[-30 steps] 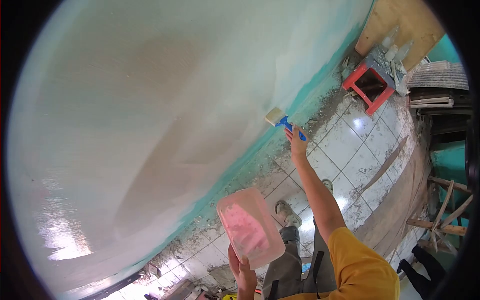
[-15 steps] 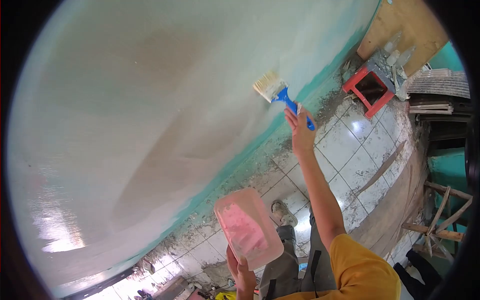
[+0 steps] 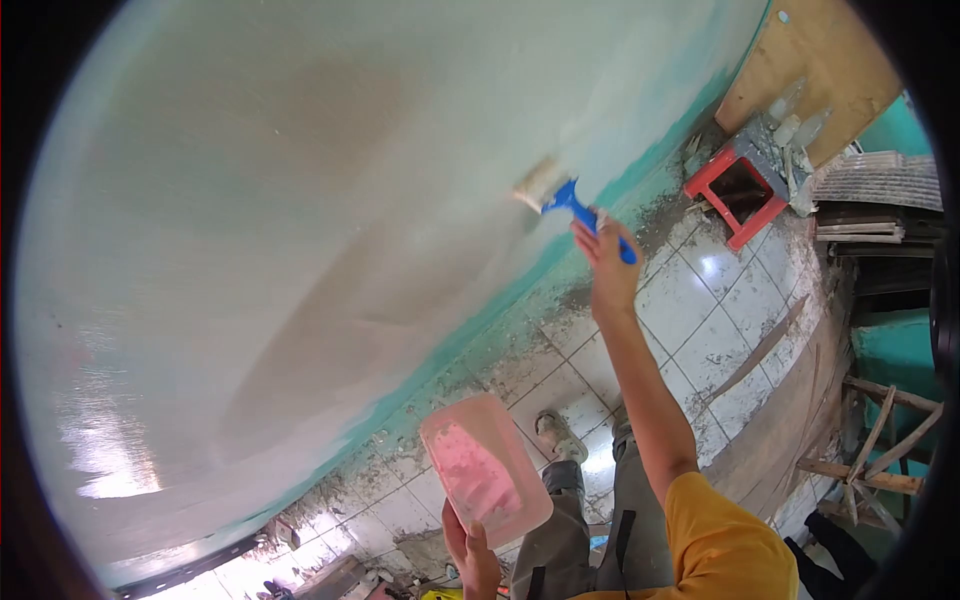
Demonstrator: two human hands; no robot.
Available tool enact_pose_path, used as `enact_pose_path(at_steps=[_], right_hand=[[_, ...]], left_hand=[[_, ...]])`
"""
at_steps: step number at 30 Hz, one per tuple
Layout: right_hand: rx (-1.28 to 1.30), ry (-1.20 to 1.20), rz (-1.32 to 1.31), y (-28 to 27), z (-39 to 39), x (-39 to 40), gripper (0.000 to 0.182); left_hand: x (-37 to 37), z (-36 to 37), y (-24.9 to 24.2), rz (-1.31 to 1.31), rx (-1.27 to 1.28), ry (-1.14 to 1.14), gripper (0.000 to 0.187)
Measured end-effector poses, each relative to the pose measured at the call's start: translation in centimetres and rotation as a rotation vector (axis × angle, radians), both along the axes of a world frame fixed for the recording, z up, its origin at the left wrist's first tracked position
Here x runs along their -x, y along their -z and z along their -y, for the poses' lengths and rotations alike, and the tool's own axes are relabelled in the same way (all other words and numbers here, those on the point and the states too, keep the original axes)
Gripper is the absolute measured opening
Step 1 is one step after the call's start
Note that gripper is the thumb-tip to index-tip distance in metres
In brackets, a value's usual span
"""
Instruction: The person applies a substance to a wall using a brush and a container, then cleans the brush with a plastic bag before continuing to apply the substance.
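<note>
My right hand [image 3: 608, 250] is closed round the blue handle of a wide paintbrush [image 3: 570, 203]. Its pale bristles lie against the wall [image 3: 330, 200], which is whitish with a teal band along its lower edge. Down at the bottom centre, my left hand [image 3: 472, 550] grips the near end of a translucent pink plastic tub [image 3: 530, 490], thumb on the rim. Some pinkish-white material [image 3: 478, 475] coats the inside of the tub.
A red and grey stool [image 3: 735, 190] holding plastic bottles [image 3: 790, 125] stands at the upper right, beside a wooden board [image 3: 815, 60]. Stacked panels [image 3: 880, 185] and a wooden frame [image 3: 870, 470] are at the right. The tiled floor [image 3: 690, 310] is dirty.
The brush has shifted slightly right and down, its bristles now blurred against the wall. The tub has moved a little left and down with my left hand. The whole view has shifted slightly.
</note>
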State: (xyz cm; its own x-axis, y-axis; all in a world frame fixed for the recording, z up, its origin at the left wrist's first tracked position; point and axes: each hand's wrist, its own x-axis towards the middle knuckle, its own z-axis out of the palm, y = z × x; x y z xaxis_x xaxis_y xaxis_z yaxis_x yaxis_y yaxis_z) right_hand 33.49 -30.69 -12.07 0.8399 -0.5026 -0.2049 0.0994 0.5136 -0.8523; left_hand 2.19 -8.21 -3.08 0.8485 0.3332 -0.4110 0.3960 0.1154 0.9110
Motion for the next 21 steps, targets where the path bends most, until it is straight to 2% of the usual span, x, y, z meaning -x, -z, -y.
enact_pose_path(at_steps=[2, 5, 8, 12, 14, 17, 20, 21], right_hand=[[0.014, 0.031, 0.09, -4.8, 1.8, -0.1, 0.038], [0.031, 0.07, 0.227, -5.7, 3.6, -1.1, 0.04], [0.021, 0.033, 0.228, -1.4, 4.0, -2.1, 0.04], [0.012, -0.031, 0.005, 9.7, 3.6, -2.1, 0.04], [0.022, -0.031, -0.061, 11.3, 4.1, -1.8, 0.04], [0.023, -0.022, -0.091, 9.0, 4.8, -2.2, 0.04], [0.131, -0.066, -0.018, -2.8, 4.9, -2.9, 0.041], [0.126, -0.047, 0.079, -6.8, 4.7, -2.9, 0.039]], left_hand=[[-0.6, 0.5, 0.0, 0.015, 0.011, -0.002, 0.08], [-1.1, 0.9, 0.1, 0.043, 0.011, 0.017, 0.08], [-1.5, 1.1, 0.1, 0.06, 0.01, 0.048, 0.08], [-2.2, 2.1, -0.8, 0.035, 0.078, 0.047, 0.088], [-2.1, 2.3, -0.7, 0.03, 0.075, 0.047, 0.086], [-2.5, 2.8, -1.0, 0.034, 0.088, 0.04, 0.084], [-2.9, 3.1, -1.3, 0.061, 0.103, 0.053, 0.083], [-2.9, 3.1, -1.3, 0.075, 0.102, 0.068, 0.083]])
